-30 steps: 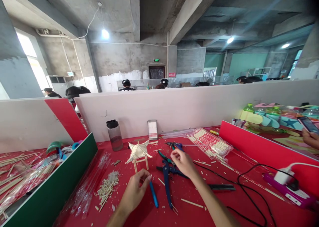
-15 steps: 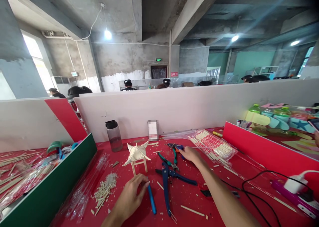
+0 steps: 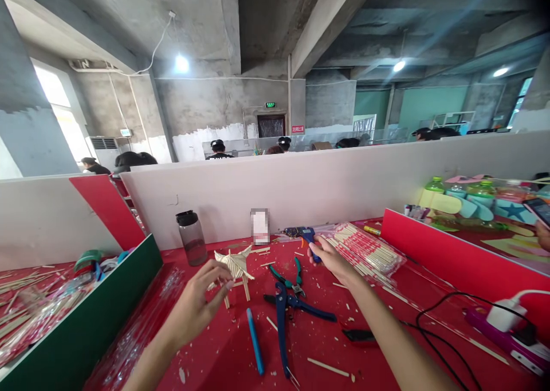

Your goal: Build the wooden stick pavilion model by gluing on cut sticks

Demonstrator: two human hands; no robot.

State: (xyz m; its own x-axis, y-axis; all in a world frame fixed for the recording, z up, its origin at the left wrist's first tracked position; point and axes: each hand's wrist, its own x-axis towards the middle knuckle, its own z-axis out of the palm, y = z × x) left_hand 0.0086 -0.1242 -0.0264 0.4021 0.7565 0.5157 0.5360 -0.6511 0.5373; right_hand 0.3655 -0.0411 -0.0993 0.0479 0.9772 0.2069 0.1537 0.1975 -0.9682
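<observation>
head view: left hand point(image 3: 195, 305) pinches the stick pavilion point(image 3: 235, 263) standing on the red table point(image 3: 223, 356), fingers closed on its roof edge. right hand point(image 3: 333, 259) grips the glue gun point(image 3: 306, 234) beyond it. roof and legs look joined; bundled sticks point(image 3: 365, 251) lie unused, so more gluing seems left.

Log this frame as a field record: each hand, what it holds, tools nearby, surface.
left hand: fingertips pinch the stick pavilion, which sits tilted
right hand: wrapped around the handle of the blue glue gun
between hands: green pliers, blue cutters, blue rod, all lying flat
back edge: water bottle, pack of sticks
right side: power strip with a plug in it
surface: red table, strewn with stick offcuts
</observation>
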